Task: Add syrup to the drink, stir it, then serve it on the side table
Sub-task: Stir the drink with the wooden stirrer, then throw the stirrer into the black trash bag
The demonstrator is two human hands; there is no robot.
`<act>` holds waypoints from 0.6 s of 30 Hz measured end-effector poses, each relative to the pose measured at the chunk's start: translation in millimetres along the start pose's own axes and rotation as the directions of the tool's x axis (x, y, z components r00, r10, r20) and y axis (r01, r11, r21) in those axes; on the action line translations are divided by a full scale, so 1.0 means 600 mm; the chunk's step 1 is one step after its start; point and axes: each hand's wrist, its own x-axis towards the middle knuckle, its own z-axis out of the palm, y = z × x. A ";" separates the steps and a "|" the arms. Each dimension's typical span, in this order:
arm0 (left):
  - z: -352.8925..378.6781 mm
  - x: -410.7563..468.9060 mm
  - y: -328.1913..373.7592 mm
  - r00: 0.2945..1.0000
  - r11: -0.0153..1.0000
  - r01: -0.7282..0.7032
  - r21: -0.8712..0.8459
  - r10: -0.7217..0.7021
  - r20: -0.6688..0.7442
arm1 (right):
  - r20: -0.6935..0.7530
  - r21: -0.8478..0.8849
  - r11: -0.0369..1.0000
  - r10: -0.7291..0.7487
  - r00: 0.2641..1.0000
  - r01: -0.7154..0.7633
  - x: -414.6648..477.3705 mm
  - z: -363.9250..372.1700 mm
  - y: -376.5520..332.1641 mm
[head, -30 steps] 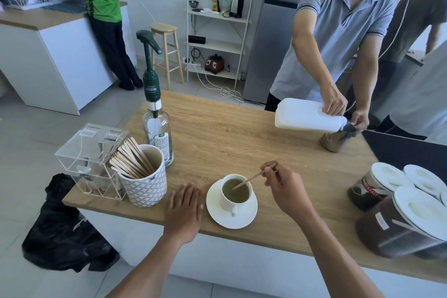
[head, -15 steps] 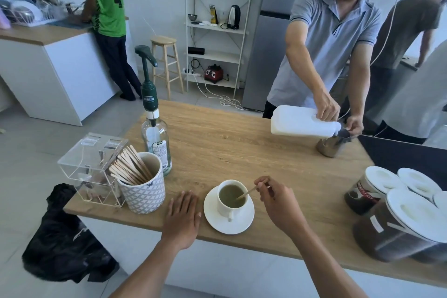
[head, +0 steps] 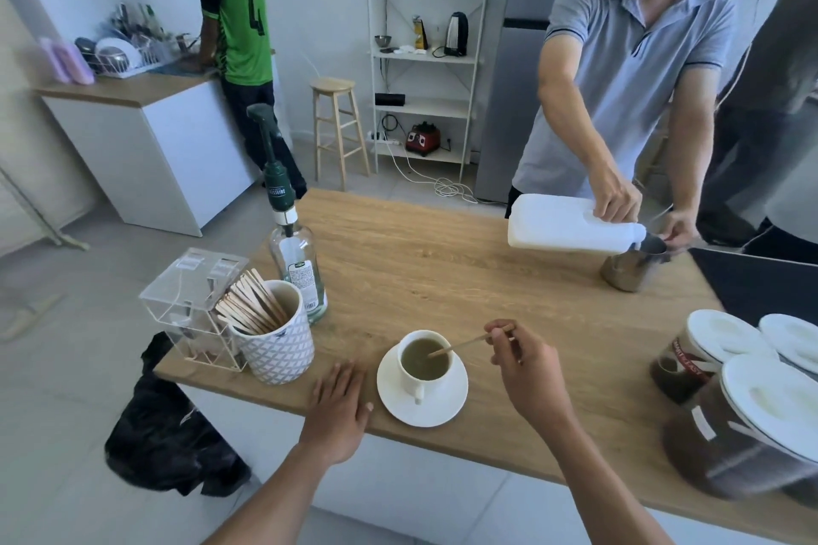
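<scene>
A white cup point(head: 416, 383) of greenish-brown drink stands on a white saucer point(head: 451, 403) near the front edge of the wooden counter point(head: 442, 270). My right hand point(head: 526, 363) pinches a thin wooden stir stick point(head: 458, 345) whose tip dips into the drink. My left hand point(head: 338, 405) lies flat on the counter just left of the saucer, fingers apart, holding nothing. The syrup bottle point(head: 296, 261), clear glass with a dark green pump, stands behind and to the left of the cup.
A patterned mug of wooden sticks point(head: 276, 341) and a clear acrylic box point(head: 190, 301) sit at the left corner. Lidded coffee jars point(head: 748, 420) crowd the right. Across the counter a person pours from a white jug point(head: 571, 230) into a metal pitcher point(head: 628, 268). A black bag point(head: 159, 443) lies on the floor.
The view has tilted up slightly, so the cup sits lower in the frame. My right hand has shifted the stick a little within the cup. My left hand stays flat beside the saucer.
</scene>
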 end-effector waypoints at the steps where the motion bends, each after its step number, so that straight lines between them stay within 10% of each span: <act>1: -0.004 -0.008 0.003 1.000 1.000 0.012 0.010 -0.012 0.021 | -0.017 0.041 0.999 0.017 1.000 -0.017 0.000 -0.004 0.001; 18: -0.080 -0.112 -0.029 0.994 0.974 0.107 -0.200 -0.112 -0.010 | -0.038 0.436 0.853 0.335 0.942 -0.286 0.002 -0.011 -0.005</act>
